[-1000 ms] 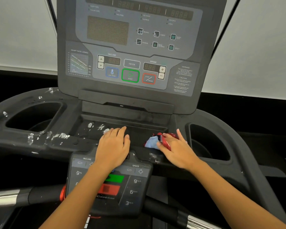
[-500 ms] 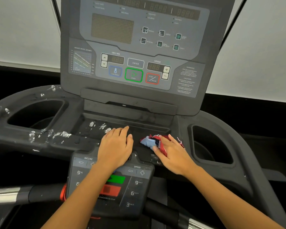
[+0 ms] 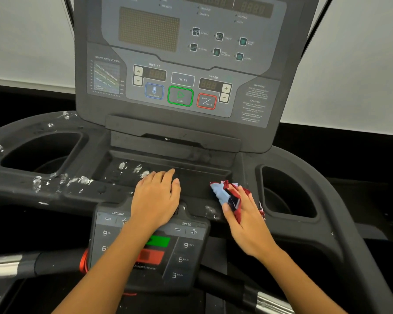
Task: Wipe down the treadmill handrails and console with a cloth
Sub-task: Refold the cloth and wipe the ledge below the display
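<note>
My left hand [image 3: 156, 200] & right hand [image 3: 247, 225] are bare, no gloves, no rings or watch showing. Both forearms bare too, no sleeves anywhere up to the frame edge, either side of the small keypad panel [image 3: 145, 252]. Nails short & plain, no polish I can make out. Nothing worn at the wrists.

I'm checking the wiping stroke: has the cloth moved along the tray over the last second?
Yes. The cloth under the right hand slid left, then back right, ending nearer the right cup holder.
</note>
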{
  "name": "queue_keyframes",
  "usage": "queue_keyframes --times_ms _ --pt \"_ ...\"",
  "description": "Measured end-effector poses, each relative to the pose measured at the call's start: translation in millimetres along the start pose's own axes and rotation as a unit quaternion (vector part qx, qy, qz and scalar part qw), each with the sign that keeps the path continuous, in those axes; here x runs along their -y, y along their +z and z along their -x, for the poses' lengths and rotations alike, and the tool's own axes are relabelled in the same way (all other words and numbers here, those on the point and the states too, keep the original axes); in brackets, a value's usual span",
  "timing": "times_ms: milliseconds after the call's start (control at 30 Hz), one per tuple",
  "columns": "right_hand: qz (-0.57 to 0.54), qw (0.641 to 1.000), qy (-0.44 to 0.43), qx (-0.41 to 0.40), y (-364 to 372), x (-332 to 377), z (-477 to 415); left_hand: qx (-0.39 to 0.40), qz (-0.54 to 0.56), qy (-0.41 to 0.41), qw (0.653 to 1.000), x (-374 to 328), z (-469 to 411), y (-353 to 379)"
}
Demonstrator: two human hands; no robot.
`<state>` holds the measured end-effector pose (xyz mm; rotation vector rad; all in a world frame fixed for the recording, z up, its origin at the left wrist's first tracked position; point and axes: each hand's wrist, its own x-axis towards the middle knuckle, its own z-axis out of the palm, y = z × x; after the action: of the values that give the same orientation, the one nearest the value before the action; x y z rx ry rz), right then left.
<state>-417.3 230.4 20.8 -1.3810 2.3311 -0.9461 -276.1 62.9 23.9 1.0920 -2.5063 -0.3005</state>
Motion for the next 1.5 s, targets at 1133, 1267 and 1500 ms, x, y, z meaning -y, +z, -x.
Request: queue_keyframes --times_ms 1133,1267,1500 --pt "0.251 0.962 -0.105 0.020 -20 -4 -20 0.044 0.015 -0.053 0.998 -2 1 -4" --pt "0.258 0.960 -0.105 0.018 -24 -4 -15 0.047 0.023 -0.058 0.997 -4 1 -6" --pt "0.211 0.973 -0.072 0.066 -18 13 -36 0.039 0.009 -0.052 0.998 -8 2 -5"
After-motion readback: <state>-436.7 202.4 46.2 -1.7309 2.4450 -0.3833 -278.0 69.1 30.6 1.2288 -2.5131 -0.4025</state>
